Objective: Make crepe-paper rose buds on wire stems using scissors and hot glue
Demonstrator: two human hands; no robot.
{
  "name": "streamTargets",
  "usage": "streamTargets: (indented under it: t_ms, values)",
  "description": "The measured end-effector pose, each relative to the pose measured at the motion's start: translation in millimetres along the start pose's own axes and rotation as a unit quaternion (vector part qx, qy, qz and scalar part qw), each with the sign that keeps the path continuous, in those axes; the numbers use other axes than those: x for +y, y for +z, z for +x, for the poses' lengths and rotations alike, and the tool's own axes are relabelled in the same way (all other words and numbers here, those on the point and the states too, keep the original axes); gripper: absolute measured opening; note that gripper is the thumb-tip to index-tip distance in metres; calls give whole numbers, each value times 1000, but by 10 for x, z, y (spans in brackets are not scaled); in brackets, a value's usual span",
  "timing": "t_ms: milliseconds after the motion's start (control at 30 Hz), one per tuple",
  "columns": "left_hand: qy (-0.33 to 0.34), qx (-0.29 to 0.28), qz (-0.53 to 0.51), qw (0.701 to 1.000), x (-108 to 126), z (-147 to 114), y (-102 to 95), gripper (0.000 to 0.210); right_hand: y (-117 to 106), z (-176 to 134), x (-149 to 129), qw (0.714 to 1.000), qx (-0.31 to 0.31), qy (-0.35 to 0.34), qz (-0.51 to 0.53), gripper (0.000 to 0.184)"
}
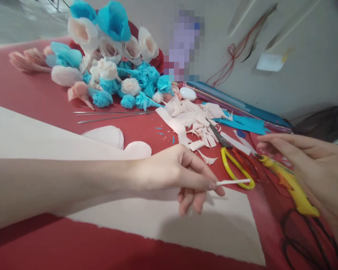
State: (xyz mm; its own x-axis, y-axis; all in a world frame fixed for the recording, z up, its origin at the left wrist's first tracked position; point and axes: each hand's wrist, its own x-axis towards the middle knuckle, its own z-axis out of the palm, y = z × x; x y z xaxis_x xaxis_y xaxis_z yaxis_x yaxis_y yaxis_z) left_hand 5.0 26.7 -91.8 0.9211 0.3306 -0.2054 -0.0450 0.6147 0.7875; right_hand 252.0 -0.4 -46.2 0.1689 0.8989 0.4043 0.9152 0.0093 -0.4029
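My left hand (183, 170) reaches in from the left above a cream paper sheet (228, 232). Its thumb and fingers pinch a thin white stick (233, 182), whose free end points right. My right hand (312, 157) is at the right edge, fingers stretched out to the left with nothing visible in them. Beside and partly behind it lies a yellow glue gun (287, 183), with a black cord below. Scissors (236, 165) with yellow and red handles rest between the two hands. Rounded pale paper pieces (138, 149) lie just beyond my left wrist.
Blue, white and peach paper flowers (107, 80) crowd the back left of the red table (25, 93). Thin metal wires (112, 115) lie in front of them. Pale paper scraps (197, 123) and blue paper strips (242, 123) cover the middle back. Wrapped rolls (236, 103) line the wall.
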Motion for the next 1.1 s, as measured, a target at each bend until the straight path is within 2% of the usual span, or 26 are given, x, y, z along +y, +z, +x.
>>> streamTargets:
  t_ms: [100,300,433,600,733,967,1100]
  values:
    - [-8,1,6,1000,0,-1,0,17,-22,63,-65,998,-24,52,35,21]
    - [2,-3,3,1000,-16,6,-1,18,-46,-4,-96,995,-5,82,63,27]
    - [5,-4,7,1000,-25,6,-8,16,-26,-43,-130,993,-11,82,85,31]
    - [1,7,4,1000,-31,-4,-7,18,-24,-1,-167,993,-59,97,38,27]
    - [6,2,2,1000,-34,-1,-8,18,12,37,-157,989,-98,93,56,30]
    - [10,-1,-1,1000,-20,-1,2,19,40,-41,-130,987,-68,108,99,29]
    - [14,-4,2,1000,-24,2,5,19,65,-58,-149,981,-104,76,148,30]
